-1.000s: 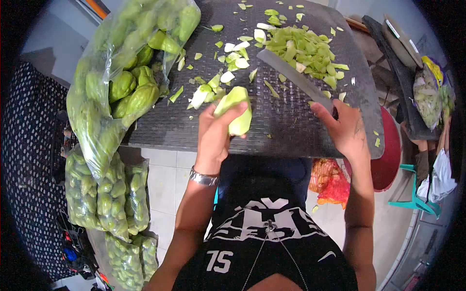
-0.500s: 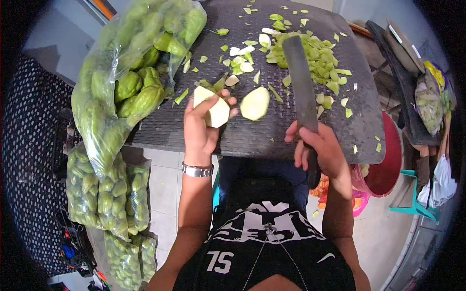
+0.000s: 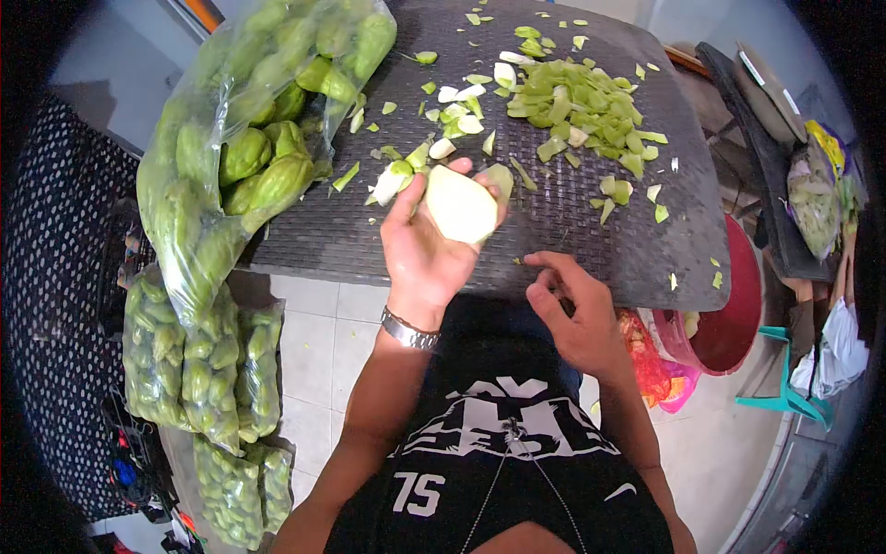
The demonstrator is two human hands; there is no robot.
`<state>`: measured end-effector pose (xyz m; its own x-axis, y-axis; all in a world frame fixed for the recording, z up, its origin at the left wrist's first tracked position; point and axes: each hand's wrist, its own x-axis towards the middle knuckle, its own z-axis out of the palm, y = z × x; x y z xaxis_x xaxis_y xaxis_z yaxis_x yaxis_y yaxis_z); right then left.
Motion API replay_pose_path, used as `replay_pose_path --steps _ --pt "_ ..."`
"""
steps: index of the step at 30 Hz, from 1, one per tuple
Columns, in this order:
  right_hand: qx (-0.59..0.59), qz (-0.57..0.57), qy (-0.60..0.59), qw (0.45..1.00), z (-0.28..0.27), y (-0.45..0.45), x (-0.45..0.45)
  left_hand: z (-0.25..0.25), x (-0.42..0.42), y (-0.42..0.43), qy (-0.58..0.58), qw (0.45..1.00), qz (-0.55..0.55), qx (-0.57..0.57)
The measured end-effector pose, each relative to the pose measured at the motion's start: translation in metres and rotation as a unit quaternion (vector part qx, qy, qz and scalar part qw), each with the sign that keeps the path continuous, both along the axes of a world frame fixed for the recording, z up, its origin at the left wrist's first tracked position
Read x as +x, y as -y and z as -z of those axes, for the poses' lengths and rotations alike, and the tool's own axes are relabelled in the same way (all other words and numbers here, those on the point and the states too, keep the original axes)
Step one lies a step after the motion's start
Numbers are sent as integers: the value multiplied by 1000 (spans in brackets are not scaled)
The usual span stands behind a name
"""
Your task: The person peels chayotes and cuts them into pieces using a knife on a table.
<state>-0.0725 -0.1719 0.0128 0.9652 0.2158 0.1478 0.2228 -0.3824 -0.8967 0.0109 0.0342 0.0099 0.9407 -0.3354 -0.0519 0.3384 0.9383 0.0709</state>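
Note:
My left hand (image 3: 432, 242) is raised over the near part of the dark woven table, gripping a peeled pale chayote half (image 3: 461, 205). A second chayote half (image 3: 499, 179) shows partly behind its fingers. Beside the thumb lie chayote scraps (image 3: 394, 180). My right hand (image 3: 574, 312) hovers at the table's near edge, its fingers curled and the thumb bent towards them. A small dark patch shows between them; what it holds, if anything, cannot be made out. The knife's blade is not visible.
A plastic bag of unpeeled chayotes (image 3: 245, 159) covers the table's left side. Green peelings (image 3: 591, 106) are heaped at the back right, with scraps scattered around. More bagged chayotes (image 3: 205, 365) stand at the lower left. A red tub (image 3: 734, 319) stands right of the table, near a teal stool (image 3: 784, 397).
The left hand has moved right, and the loose chayote half now shows behind its fingers. The right hand has shifted slightly left and turned; the large knife that stood in it is out of sight.

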Motion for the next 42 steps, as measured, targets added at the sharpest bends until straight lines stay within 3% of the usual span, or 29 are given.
replay_pose_path --steps 4,6,8,11,23,35,42 --pt "63 6 -123 990 -20 -5 -9 -8 -4 14 30 986 33 163" --pt "105 2 -201 974 -26 -1 -11 10 1 1 72 986 67 132" --pt "115 -6 -196 974 -21 3 -12 22 0 -2 80 990 62 100" --pt "89 -11 -193 977 -20 7 -17 0 -3 14 -99 978 -81 162" --pt "-23 17 -173 985 -33 4 -33 -8 2 20 -16 938 -143 317" --pt "-19 17 -112 993 -10 4 -32 -6 5 29 -58 930 -154 329" --pt "7 22 -137 990 -12 0 -34 -6 1 35 -26 956 -80 282"
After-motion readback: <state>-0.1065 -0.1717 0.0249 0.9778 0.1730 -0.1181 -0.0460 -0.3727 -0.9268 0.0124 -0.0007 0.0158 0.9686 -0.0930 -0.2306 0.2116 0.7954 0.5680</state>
